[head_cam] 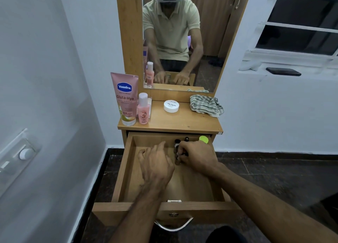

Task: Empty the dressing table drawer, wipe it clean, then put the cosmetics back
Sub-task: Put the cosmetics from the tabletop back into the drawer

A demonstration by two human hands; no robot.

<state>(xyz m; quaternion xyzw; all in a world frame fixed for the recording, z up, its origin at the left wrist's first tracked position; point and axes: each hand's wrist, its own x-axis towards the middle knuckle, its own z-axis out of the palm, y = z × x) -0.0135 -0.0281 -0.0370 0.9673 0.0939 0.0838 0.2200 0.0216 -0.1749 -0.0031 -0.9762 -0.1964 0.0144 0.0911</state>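
A: Where does the light-brown wooden drawer (126, 169) stand?

B: It is pulled well out from under the wooden dressing table top (182, 122), with a curved metal handle (173, 225) on its front panel. Both of the person's hands are inside it.

A: How do the hands lie?

B: The left hand (157, 162) rests palm down on the drawer floor, fingers loosely spread and holding nothing. The right hand (198, 155) is curled round a few small dark-capped bottles (177, 145) near the middle back of the drawer; how many it grips cannot be told.

A: Anything else in the drawer?

B: A bright lime-green round lid (204, 139) shows in the far right corner, just beyond the right hand.

A: And on the table top?

B: At the left, a tall pink Vaseline lotion tube (125, 98) stands cap down, and just beside it is a small pink bottle with a pale cap (143, 108). Near the middle sits a flat white round jar labelled nail polish (171, 106). At the right lies a crumpled green-and-white checked cloth (205, 105), close to the mirror (210, 41).
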